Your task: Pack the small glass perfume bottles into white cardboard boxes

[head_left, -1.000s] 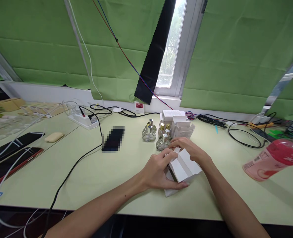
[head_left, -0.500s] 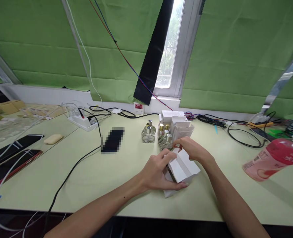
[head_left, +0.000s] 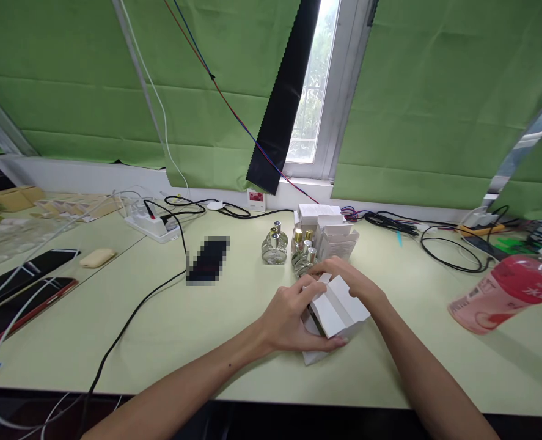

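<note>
A small white cardboard box lies on the pale green table, its flaps open. My left hand grips its near left side, thumb underneath and fingers curled over the top. My right hand is closed over the box's far end, fingertips pinching at a flap. Just behind the hands stand several small glass perfume bottles with gold and silver caps, beside a stack of white boxes.
A pink bottle lies on its side at the right. Black cables loop at the back right, and one cable crosses the left half. A power strip, a dark phone and two phones sit to the left.
My right hand's fingers shifted a little along the box's far flap, lifting and settling back. The left hand and box have hardly moved.
</note>
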`<state>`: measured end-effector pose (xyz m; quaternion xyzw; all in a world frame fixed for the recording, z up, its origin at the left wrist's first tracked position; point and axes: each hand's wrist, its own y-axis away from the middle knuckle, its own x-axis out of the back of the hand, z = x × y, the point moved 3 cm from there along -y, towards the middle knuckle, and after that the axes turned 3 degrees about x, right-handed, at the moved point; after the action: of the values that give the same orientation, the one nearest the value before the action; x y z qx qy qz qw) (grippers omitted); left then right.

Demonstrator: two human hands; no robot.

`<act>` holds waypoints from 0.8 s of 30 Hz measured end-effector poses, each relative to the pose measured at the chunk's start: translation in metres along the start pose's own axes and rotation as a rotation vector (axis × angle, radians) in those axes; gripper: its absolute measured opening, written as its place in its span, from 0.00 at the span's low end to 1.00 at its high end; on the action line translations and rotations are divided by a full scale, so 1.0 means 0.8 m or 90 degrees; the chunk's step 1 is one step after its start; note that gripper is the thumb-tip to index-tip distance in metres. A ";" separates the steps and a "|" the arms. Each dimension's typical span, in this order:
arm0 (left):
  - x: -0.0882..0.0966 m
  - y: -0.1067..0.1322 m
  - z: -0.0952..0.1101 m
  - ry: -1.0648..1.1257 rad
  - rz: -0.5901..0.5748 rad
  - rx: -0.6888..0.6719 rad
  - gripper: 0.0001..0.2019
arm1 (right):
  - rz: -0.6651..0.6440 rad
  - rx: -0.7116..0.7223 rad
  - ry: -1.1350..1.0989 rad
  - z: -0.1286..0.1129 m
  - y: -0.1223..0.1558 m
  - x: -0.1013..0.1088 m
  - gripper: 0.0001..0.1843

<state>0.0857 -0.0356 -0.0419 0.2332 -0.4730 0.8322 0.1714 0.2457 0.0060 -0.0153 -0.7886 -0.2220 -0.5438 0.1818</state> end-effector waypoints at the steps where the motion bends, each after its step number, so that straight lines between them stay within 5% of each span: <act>1: 0.000 0.000 0.000 0.001 0.003 -0.004 0.34 | 0.006 0.002 -0.002 0.000 0.000 -0.001 0.23; 9: 0.000 -0.002 0.000 0.000 0.009 -0.010 0.34 | 0.053 0.028 0.010 -0.002 0.012 -0.002 0.28; 19: 0.002 0.000 0.002 -0.019 0.006 -0.018 0.34 | 0.076 0.049 -0.043 -0.010 -0.020 -0.012 0.10; 24: 0.000 0.004 0.002 -0.023 0.011 -0.064 0.36 | 0.277 0.076 -0.161 -0.012 -0.043 -0.008 0.12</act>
<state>0.0843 -0.0388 -0.0434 0.2352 -0.5193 0.8044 0.1672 0.2174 0.0289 -0.0164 -0.8674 -0.0994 -0.3752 0.3114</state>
